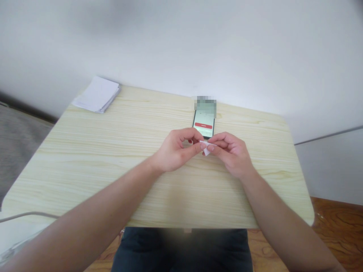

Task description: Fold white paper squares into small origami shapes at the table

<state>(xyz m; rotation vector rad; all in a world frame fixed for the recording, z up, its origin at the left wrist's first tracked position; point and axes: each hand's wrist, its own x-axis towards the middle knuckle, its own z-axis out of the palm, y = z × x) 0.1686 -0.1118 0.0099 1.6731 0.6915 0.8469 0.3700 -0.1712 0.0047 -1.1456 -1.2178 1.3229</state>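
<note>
A small folded piece of white paper (207, 150) is pinched between my two hands above the middle of the table. My left hand (180, 149) grips its left side with thumb and fingers. On the right side, my right hand (231, 153) holds it in the same kind of pinch. The paper narrows to a point at the bottom, and my fingertips cover part of it. Just beyond my fingers lies a phone (203, 120) with its screen lit and a red bar showing; its upper part is pixelated.
A stack of white paper sheets (98, 94) sits at the table's far left corner. The pale wood-grain table (127, 128) backs onto a white wall (181, 45). A cable (28, 214) runs past the near left edge.
</note>
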